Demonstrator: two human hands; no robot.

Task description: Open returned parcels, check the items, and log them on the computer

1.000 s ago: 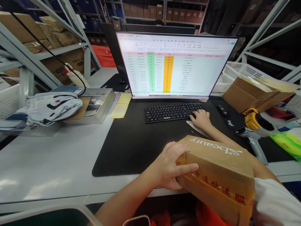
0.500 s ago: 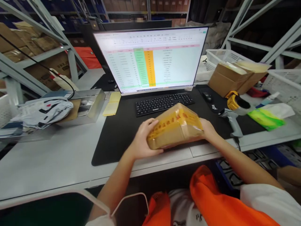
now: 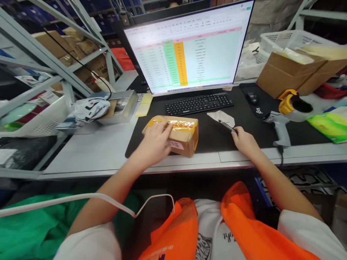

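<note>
A taped cardboard box (image 3: pixel 181 133) lies on the black desk mat (image 3: pixel 214 135) in front of the keyboard (image 3: pixel 199 103). My left hand (image 3: pixel 155 141) rests on the box's near left side, fingers laid flat over its top. My right hand (image 3: pixel 244 141) is on the mat to the right of the box, fingers closed round a thin dark pen-like tool (image 3: pixel 227 126) whose tip points toward a crumpled white paper (image 3: pixel 221 116).
A monitor (image 3: pixel 189 50) showing a spreadsheet stands behind the keyboard. A barcode scanner (image 3: pixel 282 124), a mouse (image 3: pixel 252 97) and open cardboard boxes (image 3: pixel 287 72) are at the right. A metal tray (image 3: pixel 121 108) with bags sits at the left, under grey shelving (image 3: pixel 54 61).
The box went from both hands in the air down onto the mat. My right hand let go of it and moved right to the thin dark tool.
</note>
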